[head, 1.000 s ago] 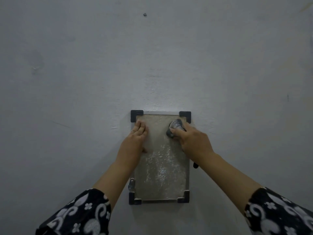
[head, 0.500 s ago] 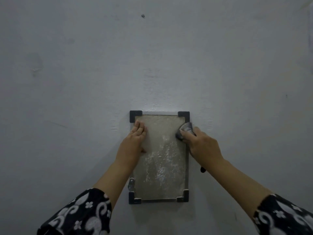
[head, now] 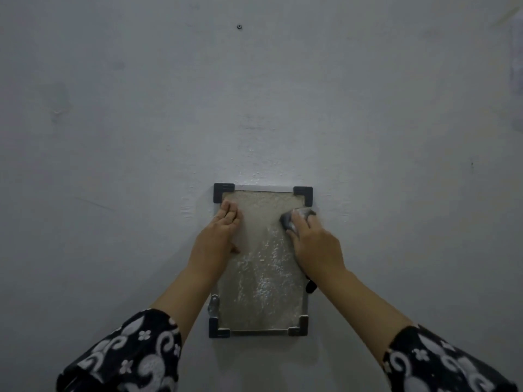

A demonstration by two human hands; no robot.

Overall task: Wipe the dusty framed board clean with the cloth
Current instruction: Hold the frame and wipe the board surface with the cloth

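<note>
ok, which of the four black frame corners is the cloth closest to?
The top-right corner cap: the cloth under the right hand sits just below it; the other three are farther off.

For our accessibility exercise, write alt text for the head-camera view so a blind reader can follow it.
A person's right hand presses a grey cloth against the upper right of a dusty framed board, while the left hand lies flat on its upper left. The board has black corner pieces and lies against a plain grey surface.

left hand (head: 223, 230) on board's (head: 263, 284) left edge, cloth (head: 294, 219) upper right
</note>
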